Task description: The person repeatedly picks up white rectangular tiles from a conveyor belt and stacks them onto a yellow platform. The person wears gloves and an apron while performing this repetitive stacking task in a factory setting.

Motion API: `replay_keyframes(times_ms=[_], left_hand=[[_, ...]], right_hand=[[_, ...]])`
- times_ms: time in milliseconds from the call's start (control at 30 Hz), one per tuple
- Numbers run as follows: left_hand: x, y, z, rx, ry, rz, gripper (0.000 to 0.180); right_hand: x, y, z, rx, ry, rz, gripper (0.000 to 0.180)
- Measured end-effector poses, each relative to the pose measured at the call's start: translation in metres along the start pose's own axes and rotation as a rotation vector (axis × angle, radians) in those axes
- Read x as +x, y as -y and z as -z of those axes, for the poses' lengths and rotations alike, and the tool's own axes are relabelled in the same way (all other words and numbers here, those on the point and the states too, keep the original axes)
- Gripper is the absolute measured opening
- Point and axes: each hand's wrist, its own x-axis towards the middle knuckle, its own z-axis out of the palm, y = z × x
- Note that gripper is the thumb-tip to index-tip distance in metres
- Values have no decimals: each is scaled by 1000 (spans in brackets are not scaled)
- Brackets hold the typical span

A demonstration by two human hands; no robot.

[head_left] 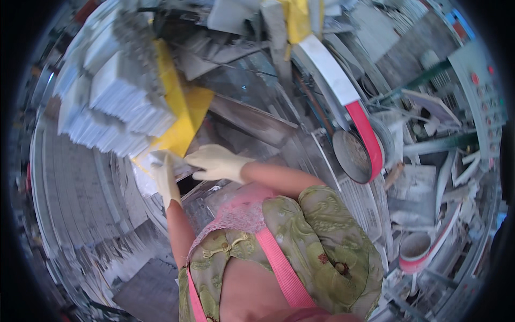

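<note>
Head view: the left hand [166,174] and right hand [221,162], in smooth cream gloves, are held beneath a creased yellow sheet [183,126], itself set beside layered, thin-edged white stacks [126,99]. Right thumb and fingers are parted; left grip cannot be told, blurred.

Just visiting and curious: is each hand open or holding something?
Left hand: blurred, so whether it grips anything can't be told.
Right hand: looks open, nothing visibly held.

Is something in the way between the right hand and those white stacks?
Yes: in this view, the yellow sheet comes between the right hand and the white stacks, along their right side.
</note>
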Motion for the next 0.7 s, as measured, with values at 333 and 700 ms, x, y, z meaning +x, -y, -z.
replay_keyframes(times_ms=[333,700], left_hand=[[9,-7,-8,23,-27,-54,49],[67,24,-18,478,-160,-134,42]], right_hand=[[-266,-93,246,-345,-755,-1014,36],[-293,-170,283,-1121,-49,-714,64]])
